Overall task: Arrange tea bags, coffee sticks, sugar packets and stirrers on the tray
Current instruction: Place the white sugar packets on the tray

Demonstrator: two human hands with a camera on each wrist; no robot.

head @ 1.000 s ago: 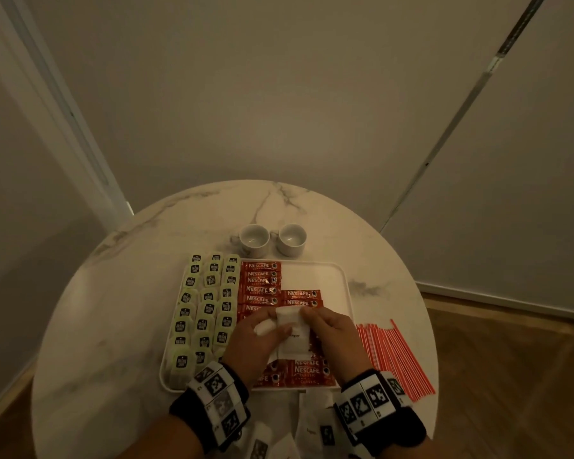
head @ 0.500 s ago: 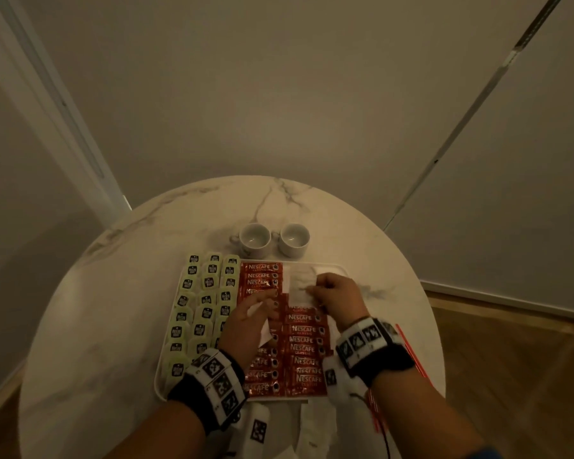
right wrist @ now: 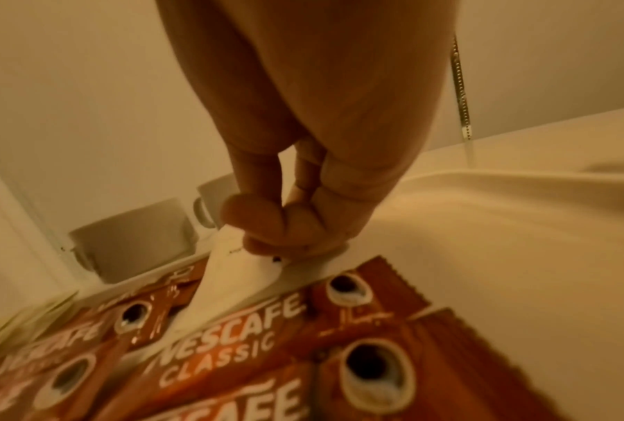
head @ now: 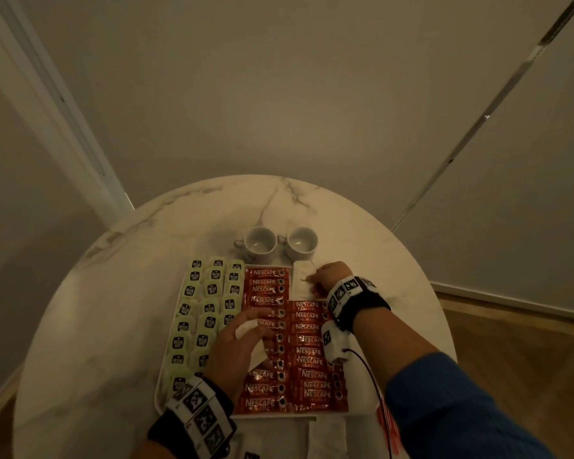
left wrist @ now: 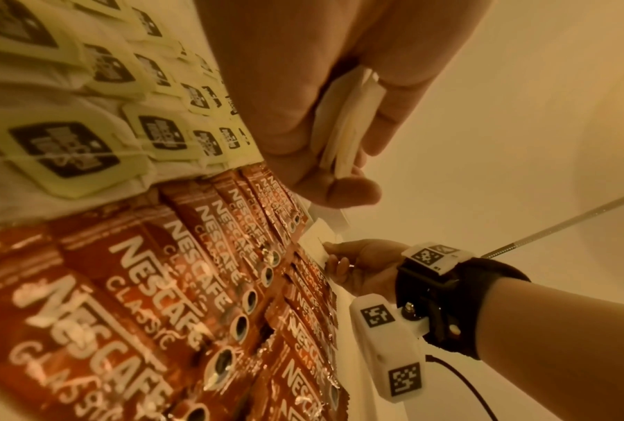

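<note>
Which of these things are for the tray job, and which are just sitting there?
For the job:
tray
tea bags
coffee sticks
sugar packet pinched by right hand
spare sugar packets in left hand
red stirrers

Just sitting there:
two cups

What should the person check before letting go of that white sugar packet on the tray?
1. Right hand pinches the sugar packet: ok.
2. Packet over the bare far-right corner of the tray: ok.
3. Packet lying flat: not ok, one end looks lifted in the right wrist view.
4. Packet clear of the coffee sticks: cannot tell.
5. Left hand holds spare packets for next: ok.
6. Cups out of the way, behind the tray: ok.
</note>
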